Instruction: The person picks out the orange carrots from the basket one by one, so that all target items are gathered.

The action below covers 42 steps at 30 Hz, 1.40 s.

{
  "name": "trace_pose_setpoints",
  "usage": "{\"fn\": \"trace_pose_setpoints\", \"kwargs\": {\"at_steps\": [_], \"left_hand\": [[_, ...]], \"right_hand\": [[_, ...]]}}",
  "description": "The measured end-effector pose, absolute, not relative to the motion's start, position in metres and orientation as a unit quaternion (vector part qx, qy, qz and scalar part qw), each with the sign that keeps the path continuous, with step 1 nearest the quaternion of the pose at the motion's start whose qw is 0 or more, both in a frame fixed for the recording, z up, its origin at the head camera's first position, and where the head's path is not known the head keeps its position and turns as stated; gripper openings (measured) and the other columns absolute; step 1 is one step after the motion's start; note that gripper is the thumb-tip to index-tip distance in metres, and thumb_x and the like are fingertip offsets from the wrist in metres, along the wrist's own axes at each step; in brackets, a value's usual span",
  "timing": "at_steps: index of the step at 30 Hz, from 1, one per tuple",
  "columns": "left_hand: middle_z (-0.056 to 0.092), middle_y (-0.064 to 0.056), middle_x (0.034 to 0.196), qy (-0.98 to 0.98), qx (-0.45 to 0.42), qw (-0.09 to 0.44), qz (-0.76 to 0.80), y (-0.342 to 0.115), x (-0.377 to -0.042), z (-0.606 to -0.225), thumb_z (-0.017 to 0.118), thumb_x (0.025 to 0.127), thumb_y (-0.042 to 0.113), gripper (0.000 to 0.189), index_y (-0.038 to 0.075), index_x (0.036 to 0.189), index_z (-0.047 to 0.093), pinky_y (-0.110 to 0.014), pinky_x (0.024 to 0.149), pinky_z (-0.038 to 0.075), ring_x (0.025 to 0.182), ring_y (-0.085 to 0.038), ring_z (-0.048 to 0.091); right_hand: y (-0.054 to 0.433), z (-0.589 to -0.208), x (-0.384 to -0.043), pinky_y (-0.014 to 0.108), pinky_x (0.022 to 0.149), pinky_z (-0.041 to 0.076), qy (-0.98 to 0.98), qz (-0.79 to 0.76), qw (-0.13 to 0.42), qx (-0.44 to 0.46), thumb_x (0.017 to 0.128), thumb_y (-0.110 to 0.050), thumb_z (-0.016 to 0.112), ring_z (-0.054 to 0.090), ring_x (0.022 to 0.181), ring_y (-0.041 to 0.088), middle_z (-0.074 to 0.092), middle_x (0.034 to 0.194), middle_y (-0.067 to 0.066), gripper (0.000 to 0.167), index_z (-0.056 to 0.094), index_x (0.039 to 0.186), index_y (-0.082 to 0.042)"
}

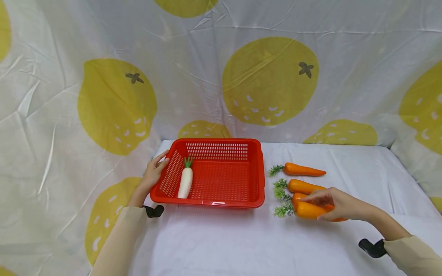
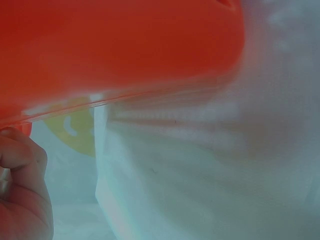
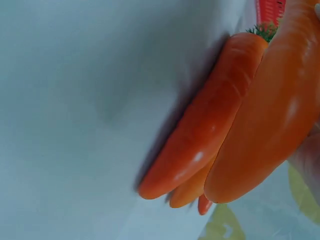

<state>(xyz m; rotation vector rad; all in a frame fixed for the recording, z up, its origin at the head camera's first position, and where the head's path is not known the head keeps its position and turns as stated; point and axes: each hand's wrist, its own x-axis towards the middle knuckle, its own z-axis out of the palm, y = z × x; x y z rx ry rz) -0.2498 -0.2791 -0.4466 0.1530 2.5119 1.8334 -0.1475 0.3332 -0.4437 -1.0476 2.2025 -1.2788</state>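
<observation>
Inside a red plastic basket (image 1: 215, 204) lies a white radish (image 1: 185, 183) with short green stems, towards the left side. My left hand (image 1: 153, 171) grips the basket's left rim, thumb and fingers at its edge; the left wrist view shows part of that hand (image 2: 24, 187) under the red wall. To the right, my right hand (image 1: 340, 204) holds the nearest orange carrot (image 1: 307, 211) from above. In the right wrist view this carrot (image 3: 265, 120) appears raised over a neighbouring carrot (image 3: 210, 115). Its leafy top points towards the basket.
Beyond the held carrot, two more carrots (image 1: 305, 186) (image 1: 304, 169) lie roughly parallel on the white cloth (image 1: 221, 245), leaves to the left. One further carrot is partly covered by my right hand. A lemon-print curtain (image 1: 193, 84) hangs behind and to the left.
</observation>
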Motion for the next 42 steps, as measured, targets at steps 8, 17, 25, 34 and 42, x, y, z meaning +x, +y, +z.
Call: {"fn": "trace_pose_setpoints", "kwargs": {"at_steps": [8, 17, 25, 34, 42], "left_hand": [[0.053, -0.04, 0.127, 0.812, 0.046, 0.011, 0.582, -0.277, -0.248, -0.445, 0.045, 0.108, 0.026, 0.055, 0.009, 0.158, 0.029, -0.031, 0.07, 0.059, 0.087, -0.028, 0.068], [0.052, -0.044, 0.125, 0.804, 0.034, 0.025, 0.593, -0.27, -0.242, -0.428, 0.046, 0.107, 0.016, 0.053, 0.001, 0.156, 0.029, -0.034, 0.069, 0.059, 0.087, -0.036, 0.068], [0.052, -0.042, 0.126, 0.809, 0.041, 0.018, 0.586, -0.274, -0.246, -0.437, 0.045, 0.108, 0.019, 0.054, 0.004, 0.157, 0.028, -0.036, 0.071, 0.06, 0.088, -0.036, 0.068], [0.055, -0.038, 0.127, 0.817, 0.038, 0.005, 0.576, -0.278, -0.25, -0.447, 0.047, 0.107, 0.03, 0.056, 0.012, 0.158, 0.031, -0.03, 0.069, 0.059, 0.085, -0.026, 0.069], [0.054, -0.039, 0.127, 0.816, 0.046, 0.007, 0.577, -0.279, -0.25, -0.448, 0.047, 0.107, 0.029, 0.056, 0.011, 0.157, 0.031, -0.029, 0.069, 0.059, 0.084, -0.024, 0.069]], "right_hand": [[0.336, -0.464, -0.137, 0.027, 0.081, 0.055, 0.774, -0.478, 0.176, -0.375, 0.084, 0.007, 0.072, 0.062, 0.099, 0.015, 0.064, 0.13, 0.003, 0.053, 0.063, 0.134, -0.008], [0.34, -0.478, -0.13, 0.022, 0.089, 0.052, 0.789, -0.459, 0.143, -0.382, 0.086, -0.007, 0.078, 0.061, 0.108, 0.006, 0.067, 0.125, 0.002, 0.045, 0.065, 0.13, -0.006], [0.339, -0.483, -0.125, 0.023, 0.085, 0.053, 0.795, -0.456, 0.123, -0.382, 0.085, -0.006, 0.079, 0.061, 0.106, 0.006, 0.068, 0.122, 0.003, 0.043, 0.067, 0.127, -0.007], [0.341, -0.488, -0.121, 0.021, 0.088, 0.052, 0.809, -0.444, 0.122, -0.365, 0.085, -0.009, 0.079, 0.059, 0.111, 0.004, 0.067, 0.124, 0.002, 0.044, 0.067, 0.127, -0.007], [0.343, -0.491, -0.121, 0.021, 0.087, 0.052, 0.801, -0.455, 0.127, -0.367, 0.086, -0.009, 0.079, 0.06, 0.106, 0.005, 0.067, 0.123, 0.003, 0.043, 0.067, 0.127, -0.006]]}}
